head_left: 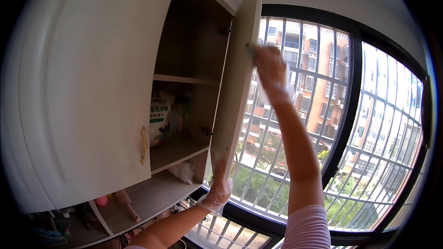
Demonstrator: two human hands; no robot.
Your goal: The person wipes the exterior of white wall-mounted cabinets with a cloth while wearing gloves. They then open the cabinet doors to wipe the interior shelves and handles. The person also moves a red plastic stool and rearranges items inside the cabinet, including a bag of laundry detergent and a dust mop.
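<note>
A pale cabinet door (240,64) stands swung open. My right hand (272,67), in a clear plastic glove, is raised at its outer edge. The fingers close around a small dark green pad (250,50), which is blurred; it looks like a scouring pad. Low on the same door, my left hand (218,189) in a clear glove grips the bottom part. Its fingertips are hazy against the door's inner face. Beyond the door edge, a curved handle (236,162) partly shows.
Inside the open cabinet, a white printed bag (159,115) stands on the lower shelf (180,150). The neighbouring door (87,87) is closed. Below are an open shelf with a pink brush (125,203) and a white plastic bag (183,172). A barred window (295,124) lies right.
</note>
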